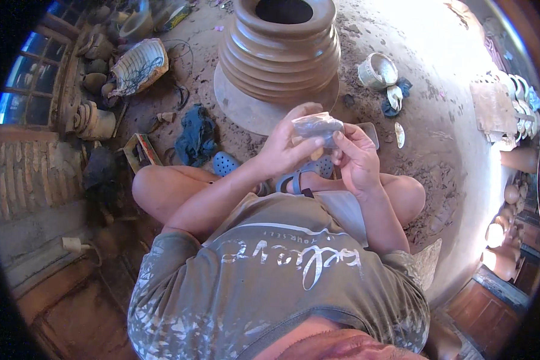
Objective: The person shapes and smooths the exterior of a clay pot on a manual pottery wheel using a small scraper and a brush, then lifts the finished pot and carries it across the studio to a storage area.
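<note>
My left hand [288, 147] and my right hand [357, 159] are raised above my crossed legs, both closed on a small, shiny grey plastic packet [318, 125]. A small tan piece, too small to name, shows below the packet by my left thumb. Just beyond my hands stands a large brown ribbed clay vessel [279, 60] with a dark open mouth, on a pale round base [234, 108]. Blue perforated clogs [226, 164] are on my feet below.
A broken striped basket [139, 66] and a dark cloth [195, 135] lie at the left, near a wooden box [141, 150] and stacked pots [93, 120]. A white bucket [375, 72] with cloths stands at the right of the vessel. More pots [504, 258] line the right wall.
</note>
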`<control>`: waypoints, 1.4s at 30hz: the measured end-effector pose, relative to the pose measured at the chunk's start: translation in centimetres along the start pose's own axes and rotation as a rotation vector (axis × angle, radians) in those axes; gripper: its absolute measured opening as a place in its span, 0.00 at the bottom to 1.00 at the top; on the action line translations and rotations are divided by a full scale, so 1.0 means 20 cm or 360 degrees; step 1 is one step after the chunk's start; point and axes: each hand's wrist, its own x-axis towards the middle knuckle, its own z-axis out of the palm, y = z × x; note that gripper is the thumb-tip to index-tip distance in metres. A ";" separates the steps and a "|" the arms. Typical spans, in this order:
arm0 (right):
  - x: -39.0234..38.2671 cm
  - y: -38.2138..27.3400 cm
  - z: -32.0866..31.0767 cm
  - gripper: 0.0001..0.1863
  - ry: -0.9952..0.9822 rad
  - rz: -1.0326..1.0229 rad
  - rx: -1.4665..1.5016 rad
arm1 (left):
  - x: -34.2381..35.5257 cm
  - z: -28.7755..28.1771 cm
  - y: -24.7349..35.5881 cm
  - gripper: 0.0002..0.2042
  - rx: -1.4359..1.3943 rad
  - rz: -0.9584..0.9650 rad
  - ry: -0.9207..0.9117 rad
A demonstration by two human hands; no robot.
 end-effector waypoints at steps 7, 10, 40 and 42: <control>0.03 -0.09 -0.02 0.12 -0.0054 -0.0401 0.0255 | 0.01 -0.01 -0.05 0.21 -0.0685 -0.0293 0.0293; 0.02 -0.09 0.01 0.12 0.0156 -0.0202 -0.0143 | 0.00 0.00 -0.02 0.22 -0.0963 -0.0375 0.0295; 0.11 0.06 -0.07 0.15 -0.0534 0.0777 -0.0300 | 0.15 -0.25 -0.03 0.17 0.0859 -0.0554 -0.0837; 0.11 0.08 -0.12 0.11 -0.0386 0.0729 -0.0279 | 0.10 -0.22 -0.03 0.21 0.0716 -0.0353 -0.0426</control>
